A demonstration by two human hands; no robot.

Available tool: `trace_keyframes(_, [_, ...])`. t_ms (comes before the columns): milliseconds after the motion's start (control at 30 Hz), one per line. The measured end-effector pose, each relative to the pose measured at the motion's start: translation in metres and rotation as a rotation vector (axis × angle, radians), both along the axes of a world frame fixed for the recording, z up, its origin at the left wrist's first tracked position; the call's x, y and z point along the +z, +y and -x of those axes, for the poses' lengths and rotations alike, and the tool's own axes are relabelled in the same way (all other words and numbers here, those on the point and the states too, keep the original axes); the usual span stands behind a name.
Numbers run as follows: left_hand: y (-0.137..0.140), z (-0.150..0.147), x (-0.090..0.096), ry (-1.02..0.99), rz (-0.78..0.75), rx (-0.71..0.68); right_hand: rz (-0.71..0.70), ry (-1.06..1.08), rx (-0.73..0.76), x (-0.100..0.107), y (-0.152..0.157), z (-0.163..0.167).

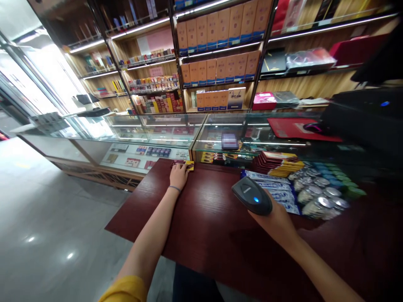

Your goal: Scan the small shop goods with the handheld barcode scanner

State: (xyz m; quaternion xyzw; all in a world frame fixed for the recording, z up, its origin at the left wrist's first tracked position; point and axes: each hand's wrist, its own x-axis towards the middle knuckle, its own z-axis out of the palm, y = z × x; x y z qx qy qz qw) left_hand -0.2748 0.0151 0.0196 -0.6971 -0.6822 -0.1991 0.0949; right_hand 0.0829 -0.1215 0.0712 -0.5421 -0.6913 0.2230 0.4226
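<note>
Sleeve point(126, 289) in yellow pokes in at the bottom left of the frame, then it's the dark red counter point(201, 226) filling the lower middle. Right of center, the right hand point(280, 218) has a scanner point(252, 196) held up above the wood, blue light on, nose angled toward the upper left. Those fingers look closed around the grip, though the scanner's body hides most of them. A bit farther out, near the middle of the frame, the left hand point(179, 175) is down on a small yellow and brown pack point(190, 165) at the counter's far edge. Can't tell if those fingers are pinching it or just lying over it.

My read: this is the lining-up bit, pack under one hand and scanner ready in the other, still well apart. Next move probably calls for getting the code side exposed and the nose aimed straight at it; I can't make out any code from here, and the left fingers cover part of the pack.

Right side of the frame has blue packets point(273, 188), jars point(315, 197) and a stack of brown and yellow boxes point(277, 163). Past that, the glass case point(151, 130), then lit shelves point(217, 84) up top.
</note>
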Motion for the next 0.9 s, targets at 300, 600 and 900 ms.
trace_keyframes(300, [-0.014,-0.012,0.015,0.047,-0.096,-0.055,-0.012,-0.014,-0.016,0.002,0.003,-0.009])
trace_keyframes(600, [-0.035,-0.052,0.02,-0.881,-0.128,-0.082,-0.119,-0.3,-0.113,-0.005,0.001,-0.012])
trace_keyframes(900, [-0.046,-0.108,0.007,-2.092,0.313,-0.276,-0.065,-0.428,-0.082,-0.009,0.004,-0.01])
